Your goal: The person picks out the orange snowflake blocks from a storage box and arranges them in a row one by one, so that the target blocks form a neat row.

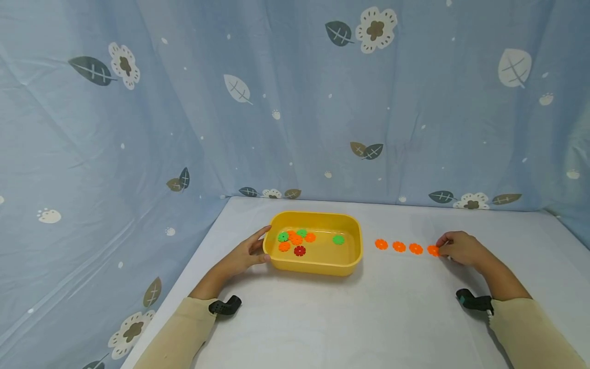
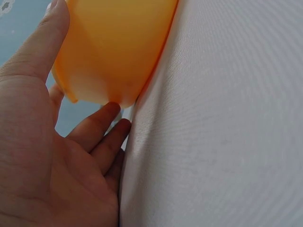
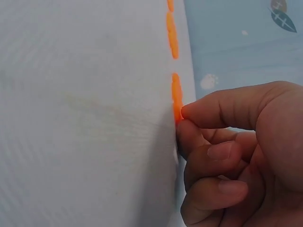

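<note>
My left hand (image 1: 241, 256) rests against the left end of a yellow plastic box (image 1: 313, 267), thumb and fingers spread along its side. In the left wrist view, fingertips touch the wall of the box (image 2: 118, 47). Beyond the box's right side, my right hand (image 1: 463, 248) pinches the edge of an orange notched disc (image 1: 433, 250) between thumb and forefinger. That orange disc (image 3: 176, 94) lies at table level in the right wrist view. It is the rightmost in a row with three more orange discs (image 1: 399, 247), spaced a little apart.
Inside the box lie several orange discs (image 1: 284, 246), green discs (image 1: 338, 240) and a dark red disc (image 1: 299, 251). A white cloth covers the table (image 1: 345, 318). Blue patterned curtain (image 1: 295, 118) hangs behind and to the left. Each wrist carries a black device (image 1: 226, 306).
</note>
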Available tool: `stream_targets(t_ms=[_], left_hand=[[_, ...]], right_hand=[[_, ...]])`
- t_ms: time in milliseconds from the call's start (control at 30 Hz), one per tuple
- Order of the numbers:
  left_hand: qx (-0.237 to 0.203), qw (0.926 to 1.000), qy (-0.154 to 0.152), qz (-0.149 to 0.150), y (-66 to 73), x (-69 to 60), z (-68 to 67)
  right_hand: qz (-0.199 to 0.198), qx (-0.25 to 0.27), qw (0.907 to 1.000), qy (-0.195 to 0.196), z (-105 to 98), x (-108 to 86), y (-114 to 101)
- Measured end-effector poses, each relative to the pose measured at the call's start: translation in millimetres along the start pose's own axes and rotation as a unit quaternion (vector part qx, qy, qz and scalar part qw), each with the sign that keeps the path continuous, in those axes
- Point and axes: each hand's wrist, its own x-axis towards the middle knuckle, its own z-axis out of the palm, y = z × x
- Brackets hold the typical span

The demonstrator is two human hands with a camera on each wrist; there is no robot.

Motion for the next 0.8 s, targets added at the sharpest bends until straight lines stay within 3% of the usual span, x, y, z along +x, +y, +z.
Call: stream_targets(t_ms=[233,367,467,800], left_hand=[[0.001,1.0000,0.002,0.002,2.8,-0.8,0.4],[0.011,0.9999,0.011,0.004,-13.5,6.0,-0.9],[0.017,0.9997,0.019,0.006,-25.9,10.7,-1.6],[0.017,0.9996,0.020,0.007,-29.9,11.7,-0.7]], right_hand=[[-0.007,-0.018,0.9998,0.007,-5,-1.5,-12],[-0.026,-0.019,0.9995,-0.001,-3,2.1,-24],[-0.041,-0.013,0.9990,-0.007,1,6.6,-39],[-0.098,-0.002,0.9950,-0.022,22,24.5,-106]])
